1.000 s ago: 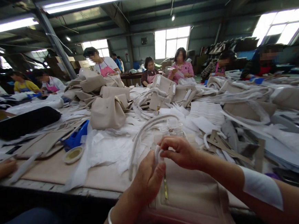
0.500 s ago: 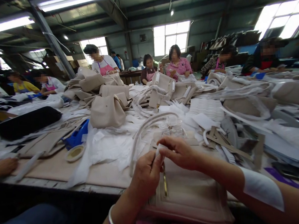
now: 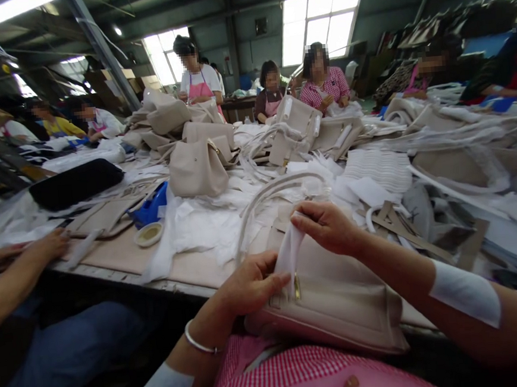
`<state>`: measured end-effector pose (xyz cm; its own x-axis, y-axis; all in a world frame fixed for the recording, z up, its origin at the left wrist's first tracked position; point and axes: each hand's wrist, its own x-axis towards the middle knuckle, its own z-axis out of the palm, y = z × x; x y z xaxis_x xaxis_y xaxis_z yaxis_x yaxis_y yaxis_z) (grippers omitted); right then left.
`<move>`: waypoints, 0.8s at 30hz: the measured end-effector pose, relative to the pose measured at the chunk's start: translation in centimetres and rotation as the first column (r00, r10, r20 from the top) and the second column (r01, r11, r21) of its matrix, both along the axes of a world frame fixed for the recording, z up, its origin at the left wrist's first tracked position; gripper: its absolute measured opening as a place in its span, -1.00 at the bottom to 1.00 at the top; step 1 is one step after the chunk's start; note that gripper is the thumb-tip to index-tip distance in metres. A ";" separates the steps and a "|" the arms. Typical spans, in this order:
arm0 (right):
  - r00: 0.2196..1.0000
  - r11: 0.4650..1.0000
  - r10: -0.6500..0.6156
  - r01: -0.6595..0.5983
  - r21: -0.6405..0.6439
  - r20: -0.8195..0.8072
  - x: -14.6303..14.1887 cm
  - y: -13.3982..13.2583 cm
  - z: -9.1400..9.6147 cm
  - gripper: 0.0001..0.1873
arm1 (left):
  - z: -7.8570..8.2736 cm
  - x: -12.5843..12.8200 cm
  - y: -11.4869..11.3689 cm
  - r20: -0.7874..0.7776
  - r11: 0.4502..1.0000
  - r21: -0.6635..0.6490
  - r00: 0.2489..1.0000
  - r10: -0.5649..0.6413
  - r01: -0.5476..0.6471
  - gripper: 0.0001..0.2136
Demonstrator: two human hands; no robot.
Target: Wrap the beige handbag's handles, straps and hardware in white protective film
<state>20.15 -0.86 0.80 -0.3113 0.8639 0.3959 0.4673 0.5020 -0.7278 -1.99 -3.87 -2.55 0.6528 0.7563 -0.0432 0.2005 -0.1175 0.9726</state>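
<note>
A beige handbag point(image 3: 341, 276) with a gold zip lies at the table's front edge, against my lap. Above its left side a thin white wrapping sheet point(image 3: 289, 247) is stretched between my hands. My right hand point(image 3: 333, 226) pinches the sheet's upper end between thumb and fingers. Lower down, my left hand point(image 3: 250, 283) has its thumb in front of the sheet and its fingers partly hidden behind it, closed on the lower part. Behind the bag, its wrapped strap point(image 3: 253, 206) arches up over the table.
Beige bags point(image 3: 198, 168) are piled further back, among white sheets point(image 3: 203, 233). At left are a black bundle point(image 3: 76, 184), a blue item point(image 3: 152, 206), a round dish point(image 3: 149, 234) and a co-worker's hand point(image 3: 50, 245). Beige strips point(image 3: 409, 232) lie right; people work across the table.
My hands have moved apart, the right one up and the left one lower, and the bunched white sheet is now drawn out between them. The whole view has shifted.
</note>
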 end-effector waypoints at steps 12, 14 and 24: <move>0.990 0.990 -0.100 0.090 0.104 0.099 -0.6 0.1 -1.4 -0.67 | 1.0 1.0 0.1 0.086 0.993 0.085 0.993 0.080 -0.087 -0.59; 0.991 0.990 -0.102 0.093 0.104 0.083 -0.7 0.2 -1.5 -0.66 | 1.4 1.4 0.5 0.262 0.998 -0.023 0.963 0.064 -0.060 -0.38; 0.996 0.995 -0.076 0.073 0.062 0.039 -0.6 -0.1 -1.9 -0.65 | 1.5 4.5 0.8 -0.052 0.948 0.231 0.970 0.237 -0.219 -0.78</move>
<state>19.53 -0.93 -1.15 -0.2643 0.8602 0.4361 0.5340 0.5071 -0.6766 2.51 -3.05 -1.01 0.4628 0.8809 0.0990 0.3211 -0.2706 0.9075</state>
